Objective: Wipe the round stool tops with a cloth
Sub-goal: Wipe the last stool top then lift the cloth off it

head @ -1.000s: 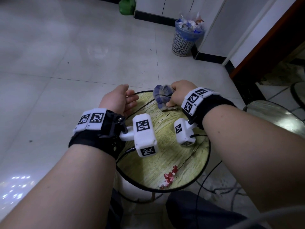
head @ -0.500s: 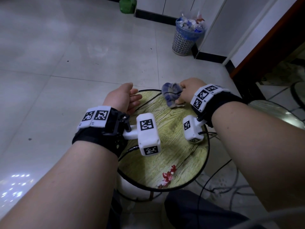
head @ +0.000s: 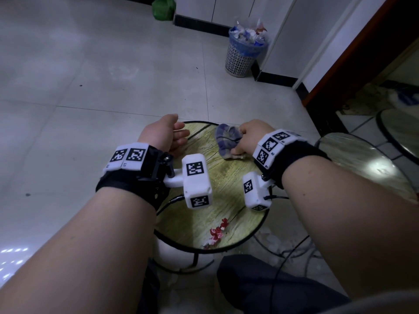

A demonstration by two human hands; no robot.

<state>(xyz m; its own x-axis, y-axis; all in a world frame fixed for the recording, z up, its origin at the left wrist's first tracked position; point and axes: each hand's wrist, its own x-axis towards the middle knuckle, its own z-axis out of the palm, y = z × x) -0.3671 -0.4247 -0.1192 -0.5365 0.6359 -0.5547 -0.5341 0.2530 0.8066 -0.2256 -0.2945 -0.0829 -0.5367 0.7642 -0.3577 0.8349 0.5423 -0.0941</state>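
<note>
- Yellow-green wood-grain top of the round stool (head: 217,214), ringed by a black rim, lies between the two forearms; a small red flower print marks its near edge.
- Cloth (head: 226,139), blue-and-white checked and bunched, rests on the stool top near its far edge, right of centre.
- Right hand (head: 251,138): grip clamped on the cloth, fingers curled round its right side, pressing it to the stool top.
- Left hand (head: 163,134): grip apart, fingers loosely extended and holding nothing, at the far left edge of the stool; whether it touches the rim cannot be told.
- Wristbands (head: 129,157) with black-and-white square markers sit on both wrists; a white marker block (head: 196,181) projects from each over the stool top.
- Second stool (head: 362,162), with a glossy top, stands just beside the first on the right.
- Mesh wastebasket (head: 243,56), full of wrappers, stands on the tiled floor (head: 90,87) by the far wall; a green bag (head: 163,7) lies further left.
</note>
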